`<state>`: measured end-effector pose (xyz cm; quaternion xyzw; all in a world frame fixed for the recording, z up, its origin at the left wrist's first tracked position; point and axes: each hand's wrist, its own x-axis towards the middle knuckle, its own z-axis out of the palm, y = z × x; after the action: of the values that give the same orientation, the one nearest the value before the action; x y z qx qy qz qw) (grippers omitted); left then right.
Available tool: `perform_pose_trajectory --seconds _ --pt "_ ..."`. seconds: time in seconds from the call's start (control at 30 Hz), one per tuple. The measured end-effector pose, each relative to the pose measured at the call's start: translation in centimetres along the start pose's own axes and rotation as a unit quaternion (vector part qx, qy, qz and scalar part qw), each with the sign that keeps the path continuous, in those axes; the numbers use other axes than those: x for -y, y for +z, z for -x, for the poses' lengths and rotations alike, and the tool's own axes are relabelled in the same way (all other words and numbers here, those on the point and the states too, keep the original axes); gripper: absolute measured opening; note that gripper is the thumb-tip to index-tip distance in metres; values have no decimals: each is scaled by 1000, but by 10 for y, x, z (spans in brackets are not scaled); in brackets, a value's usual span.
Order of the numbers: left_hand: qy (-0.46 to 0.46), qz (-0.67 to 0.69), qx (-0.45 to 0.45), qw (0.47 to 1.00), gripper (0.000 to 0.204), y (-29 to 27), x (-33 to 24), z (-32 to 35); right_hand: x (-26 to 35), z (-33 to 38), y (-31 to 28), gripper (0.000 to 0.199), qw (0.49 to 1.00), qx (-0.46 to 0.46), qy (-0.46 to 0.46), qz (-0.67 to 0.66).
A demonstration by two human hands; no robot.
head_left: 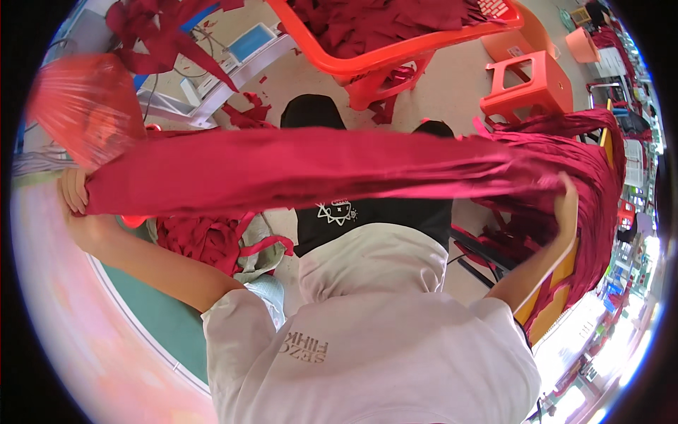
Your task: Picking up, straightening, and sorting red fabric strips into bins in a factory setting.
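A long dark-red piece of fabric is stretched across in front of me at lap height, its right part blurred and creased. My left hand is closed round its left end, fingers folded over the edge. At the other end my right hand is closed on the fabric, its fingertips partly hidden. Right beside that hand hangs a thick pile of the same red fabric, draped over a yellow-edged support. Where the held piece parts from the pile I cannot tell.
A red basket full of red cut pieces stands ahead on a stool. Further right is an orange-red stool. A translucent red bag sits near my left hand. Below the stretched fabric, a sack holds red strips.
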<state>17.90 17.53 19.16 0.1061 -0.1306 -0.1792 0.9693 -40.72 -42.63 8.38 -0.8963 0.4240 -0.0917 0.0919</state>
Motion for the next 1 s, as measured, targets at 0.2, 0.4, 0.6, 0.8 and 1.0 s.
perform_pose_trajectory --seconds 0.2,0.4,0.6,0.8,1.0 --pt "9 -14 8 1000 34 8 23 39 174 28 -15 74 890 309 42 -331" --pt "-64 27 -7 998 31 0 82 52 410 -5 80 89 753 379 -371 -390" --pt "-88 12 -38 995 29 1 104 58 547 29 121 65 580 524 -361 -509" --pt "-102 -122 -130 979 103 -52 150 117 533 45 144 25 590 512 -240 -577" --pt "-167 -210 -142 953 70 -86 182 164 508 42 159 25 615 590 -289 -436"
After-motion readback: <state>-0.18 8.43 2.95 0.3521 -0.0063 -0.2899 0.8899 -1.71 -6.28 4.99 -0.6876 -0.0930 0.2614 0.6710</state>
